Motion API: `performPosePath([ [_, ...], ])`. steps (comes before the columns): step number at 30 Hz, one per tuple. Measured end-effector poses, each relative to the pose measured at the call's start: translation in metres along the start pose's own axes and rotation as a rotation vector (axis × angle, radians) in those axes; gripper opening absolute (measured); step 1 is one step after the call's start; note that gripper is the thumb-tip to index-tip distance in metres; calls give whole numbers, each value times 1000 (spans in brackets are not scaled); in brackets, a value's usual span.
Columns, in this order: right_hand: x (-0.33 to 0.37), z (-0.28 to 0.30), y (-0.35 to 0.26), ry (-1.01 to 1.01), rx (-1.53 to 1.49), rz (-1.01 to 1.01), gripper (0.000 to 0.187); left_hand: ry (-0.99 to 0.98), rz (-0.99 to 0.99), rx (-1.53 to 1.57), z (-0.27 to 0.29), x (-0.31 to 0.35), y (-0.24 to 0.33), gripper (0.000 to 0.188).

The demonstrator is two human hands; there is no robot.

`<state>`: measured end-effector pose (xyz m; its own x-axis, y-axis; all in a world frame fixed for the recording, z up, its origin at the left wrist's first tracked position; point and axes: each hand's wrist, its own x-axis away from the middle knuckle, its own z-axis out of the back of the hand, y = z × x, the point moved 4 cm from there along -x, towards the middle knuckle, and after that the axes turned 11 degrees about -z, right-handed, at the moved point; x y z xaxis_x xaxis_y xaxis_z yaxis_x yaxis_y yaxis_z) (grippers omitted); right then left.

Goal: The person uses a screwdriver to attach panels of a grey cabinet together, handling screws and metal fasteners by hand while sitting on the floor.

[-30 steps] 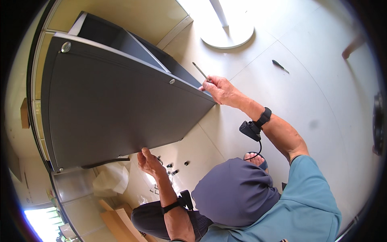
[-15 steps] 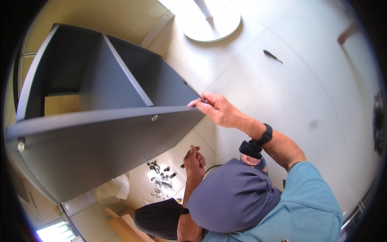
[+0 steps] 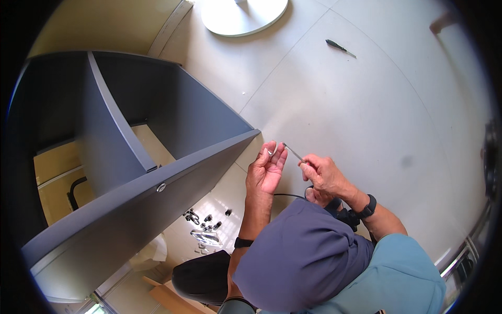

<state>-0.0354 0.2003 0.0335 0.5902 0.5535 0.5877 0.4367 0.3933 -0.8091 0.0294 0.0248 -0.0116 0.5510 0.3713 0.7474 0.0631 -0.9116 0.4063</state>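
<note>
My left hand [image 3: 265, 171] is raised palm up beside the corner of a dark grey cabinet [image 3: 172, 166], touching no part of it. Thumb and index finger pinch a small shiny metal piece [image 3: 270, 153], too small to name. My right hand [image 3: 325, 177] grips a thin, straight metal rod tool [image 3: 295, 153]; its grip end is hidden in the fingers. The rod's far tip is at the fingertips of my left hand. A round silver fitting [image 3: 161, 187] sits in the cabinet's near panel.
A dark-handled screwdriver [image 3: 340, 48] lies on the pale floor to the far right. Several dark fittings [image 3: 208, 225] and a clear plastic bag [image 3: 205, 238] lie below the cabinet. At the top is a round white base [image 3: 243, 23]. Cardboard [image 3: 167, 295] is near the lower edge.
My right hand has left the cabinet's corner and moved right and nearer with the rod tool. My left hand has risen from beside the loose fittings to meet the rod's tip.
</note>
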Motion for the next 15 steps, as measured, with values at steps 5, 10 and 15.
performPosePath([
  [5, 2, -14, 1, 42, 203, 70, 23, 63, 49, 91, -17, 3, -9, 18],
  [10, -2, -18, 7, 54, 219, 19, 23, 62, 38, 113, -17, 0, -9, 17],
  [15, -6, -22, 5, 57, 220, 59, 22, 18, -23, 51, -7, -6, -7, 16],
])
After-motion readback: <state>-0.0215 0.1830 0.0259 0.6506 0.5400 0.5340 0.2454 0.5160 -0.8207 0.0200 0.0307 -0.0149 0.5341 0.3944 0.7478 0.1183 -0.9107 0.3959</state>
